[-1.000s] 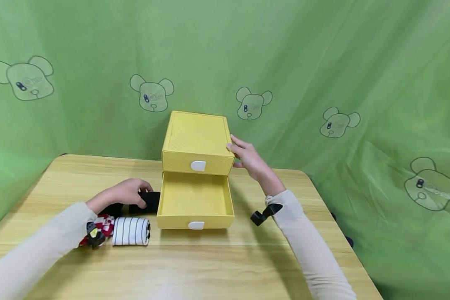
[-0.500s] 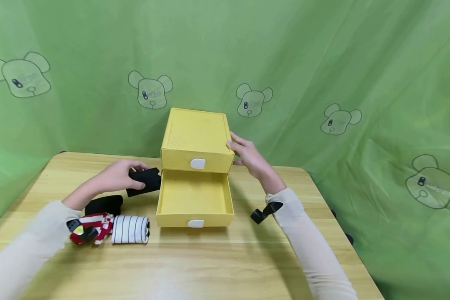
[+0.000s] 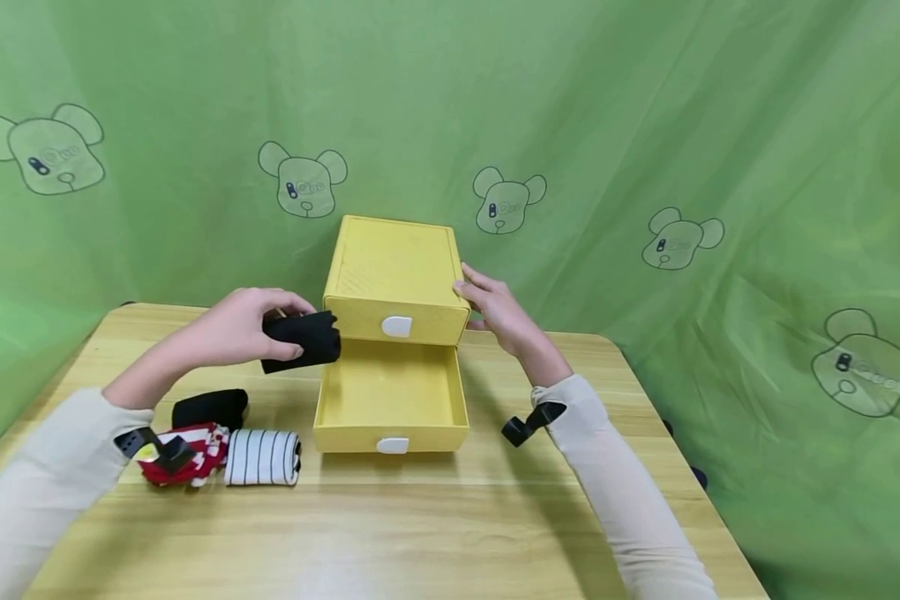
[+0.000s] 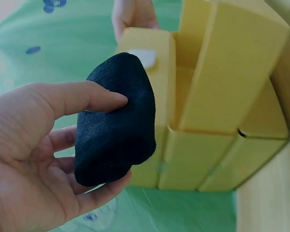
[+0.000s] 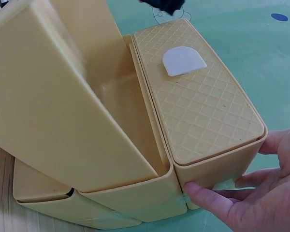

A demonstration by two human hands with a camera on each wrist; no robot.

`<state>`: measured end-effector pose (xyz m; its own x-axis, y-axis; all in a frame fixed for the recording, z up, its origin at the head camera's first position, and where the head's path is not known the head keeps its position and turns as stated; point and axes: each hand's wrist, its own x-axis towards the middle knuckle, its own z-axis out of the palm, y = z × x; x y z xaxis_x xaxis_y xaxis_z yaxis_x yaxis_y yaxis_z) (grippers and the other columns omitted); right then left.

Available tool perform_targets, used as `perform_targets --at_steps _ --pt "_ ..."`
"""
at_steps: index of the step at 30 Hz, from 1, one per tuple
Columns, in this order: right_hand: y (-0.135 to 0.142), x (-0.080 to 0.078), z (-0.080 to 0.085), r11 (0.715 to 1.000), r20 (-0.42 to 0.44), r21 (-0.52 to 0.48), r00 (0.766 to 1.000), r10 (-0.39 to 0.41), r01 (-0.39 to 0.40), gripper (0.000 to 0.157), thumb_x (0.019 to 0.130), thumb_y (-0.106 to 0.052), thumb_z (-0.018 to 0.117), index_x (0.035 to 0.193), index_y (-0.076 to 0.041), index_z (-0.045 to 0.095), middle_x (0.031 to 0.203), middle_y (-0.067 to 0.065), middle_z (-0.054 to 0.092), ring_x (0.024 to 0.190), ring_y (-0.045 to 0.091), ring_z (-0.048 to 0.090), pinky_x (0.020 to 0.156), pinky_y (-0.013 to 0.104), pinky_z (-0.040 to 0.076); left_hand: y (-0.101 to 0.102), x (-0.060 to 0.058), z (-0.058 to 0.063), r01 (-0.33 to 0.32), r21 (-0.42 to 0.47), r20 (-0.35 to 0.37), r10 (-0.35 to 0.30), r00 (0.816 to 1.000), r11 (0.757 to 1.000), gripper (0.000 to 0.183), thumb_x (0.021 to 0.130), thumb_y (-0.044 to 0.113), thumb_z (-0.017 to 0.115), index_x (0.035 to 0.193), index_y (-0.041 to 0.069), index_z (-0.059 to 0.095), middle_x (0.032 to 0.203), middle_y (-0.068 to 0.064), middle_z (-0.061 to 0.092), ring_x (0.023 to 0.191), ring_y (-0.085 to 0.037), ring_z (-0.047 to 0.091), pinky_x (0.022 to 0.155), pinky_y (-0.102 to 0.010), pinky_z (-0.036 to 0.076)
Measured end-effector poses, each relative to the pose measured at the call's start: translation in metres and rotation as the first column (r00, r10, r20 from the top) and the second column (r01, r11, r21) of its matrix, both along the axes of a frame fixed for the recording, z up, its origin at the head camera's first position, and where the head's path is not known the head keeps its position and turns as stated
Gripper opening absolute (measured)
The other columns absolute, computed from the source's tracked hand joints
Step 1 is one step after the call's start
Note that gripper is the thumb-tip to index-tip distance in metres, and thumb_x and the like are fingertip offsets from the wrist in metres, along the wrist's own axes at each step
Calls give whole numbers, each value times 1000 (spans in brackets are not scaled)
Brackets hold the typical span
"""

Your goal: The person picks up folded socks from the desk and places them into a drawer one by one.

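My left hand [image 3: 258, 329] grips a rolled black cloth [image 3: 307, 340], thumb on one side and fingers on the other. In the head view the roll overlaps the left edge of a yellow drawer cabinet [image 3: 397, 258]. Close up, the roll [image 4: 117, 116] shows a fine knit texture. Below the cabinet's top drawer, a drawer [image 3: 392, 400] is pulled out with nothing seen inside. My right hand [image 3: 498, 315] rests against the cabinet's upper right side, its thumb and fingers spread along the wall in the right wrist view.
Left of the cabinet lie another black roll [image 3: 210, 408], a red-and-white bundle [image 3: 198, 454] and a white roll with dark stripes [image 3: 262, 457]. All sit on a wooden table [image 3: 390, 533]. A green curtain [image 3: 607, 108] hangs behind.
My left hand has lifted the black roll off the table, raising it up and slightly right beside the cabinet. My right hand stays in place on the cabinet.
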<state>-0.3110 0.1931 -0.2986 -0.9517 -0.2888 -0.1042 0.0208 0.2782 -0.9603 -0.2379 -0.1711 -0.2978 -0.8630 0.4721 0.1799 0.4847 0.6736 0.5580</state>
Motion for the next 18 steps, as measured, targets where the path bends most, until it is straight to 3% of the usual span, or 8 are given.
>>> perform_targets --at_steps 8,18 --pt "0 -2 0 1000 -3 -9 1000 3 -3 64 109 -29 47 164 -20 16 171 8 17 151 34 35 112 57 44 29 1 19 95 -3 -6 -95 995 995 44 83 17 80 126 8 69 114 -9 74 103 -25 66 89 -45 53" --pt "1 -1 -2 1000 -1 -6 1000 5 -5 64 109 -29 47 164 -20 16 172 7 15 151 35 35 113 58 43 71 -11 12 215 -39 12 -215 977 976 45 81 15 81 124 6 70 110 -8 76 102 -23 69 92 -44 56"
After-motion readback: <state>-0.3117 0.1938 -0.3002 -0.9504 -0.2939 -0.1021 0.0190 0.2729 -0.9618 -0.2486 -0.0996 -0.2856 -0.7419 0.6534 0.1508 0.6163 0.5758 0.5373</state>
